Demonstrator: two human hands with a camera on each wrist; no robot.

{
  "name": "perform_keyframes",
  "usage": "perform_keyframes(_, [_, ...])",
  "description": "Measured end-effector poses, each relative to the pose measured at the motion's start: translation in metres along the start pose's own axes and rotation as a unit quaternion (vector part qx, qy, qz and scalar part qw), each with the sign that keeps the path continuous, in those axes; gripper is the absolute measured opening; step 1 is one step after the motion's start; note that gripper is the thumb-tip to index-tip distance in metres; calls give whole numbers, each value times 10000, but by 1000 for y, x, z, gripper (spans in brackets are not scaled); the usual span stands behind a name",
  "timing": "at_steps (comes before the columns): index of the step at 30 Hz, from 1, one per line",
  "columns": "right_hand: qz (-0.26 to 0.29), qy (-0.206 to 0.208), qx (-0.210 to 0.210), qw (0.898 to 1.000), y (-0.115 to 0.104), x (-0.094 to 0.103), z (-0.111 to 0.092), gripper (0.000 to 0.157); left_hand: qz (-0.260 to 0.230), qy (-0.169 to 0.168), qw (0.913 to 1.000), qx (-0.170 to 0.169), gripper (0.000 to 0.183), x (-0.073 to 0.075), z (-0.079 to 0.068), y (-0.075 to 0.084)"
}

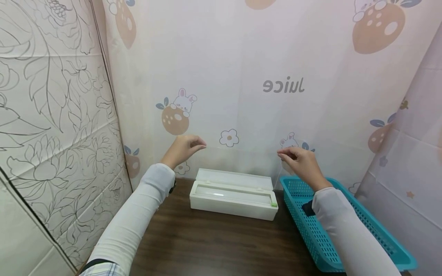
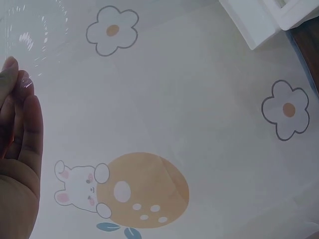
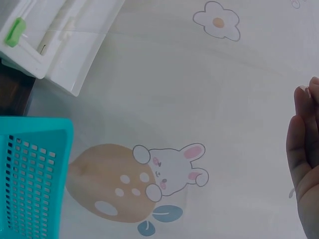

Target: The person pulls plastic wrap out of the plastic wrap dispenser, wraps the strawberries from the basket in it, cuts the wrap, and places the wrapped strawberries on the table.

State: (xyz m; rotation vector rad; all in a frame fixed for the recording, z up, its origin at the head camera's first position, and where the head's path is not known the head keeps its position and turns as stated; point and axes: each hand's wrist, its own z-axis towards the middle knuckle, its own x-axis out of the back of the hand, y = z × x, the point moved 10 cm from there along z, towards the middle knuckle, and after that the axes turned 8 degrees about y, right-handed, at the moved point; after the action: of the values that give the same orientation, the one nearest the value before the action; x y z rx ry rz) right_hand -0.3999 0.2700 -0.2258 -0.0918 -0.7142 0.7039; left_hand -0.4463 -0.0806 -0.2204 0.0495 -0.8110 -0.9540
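Observation:
Both hands are raised over a white cling film dispenser (image 1: 233, 212), thumbs against fingertips. A clear sheet of cling film (image 2: 26, 38) shows as bright glints at the left fingertips in the left wrist view; in the head view it is nearly invisible. My left hand (image 1: 183, 149) pinches one side of it, above the dispenser's left end. Up to the right, my right hand (image 1: 304, 165) pinches the film at the other side, over the basket's back corner. The dispenser's lid (image 1: 235, 179) stands tipped back, and a green slider cutter (image 1: 274, 204) sits at its right end.
A teal plastic basket (image 1: 300, 226) with perforated walls stands right of the dispenser, under the right forearm. Dark wood tabletop (image 1: 214, 245) spreads in front. A printed curtain (image 1: 214, 76) hangs close behind, with more patterned cloth (image 1: 51, 96) on the left.

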Motion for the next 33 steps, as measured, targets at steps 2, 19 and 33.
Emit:
perform_keyframes(2, [3,19,-6,10000,-1,0,0,12,1,-3,10000,-6,11,1,0,1])
perform_keyframes(19, [28,263,458,9986,-15,11,8,11,-26,66,10000,-61,12,10,8,6])
perform_keyframes(33, [-48,387,629,9973,-25,23,17,12,-107,151,9993,-325,10,20,16,14])
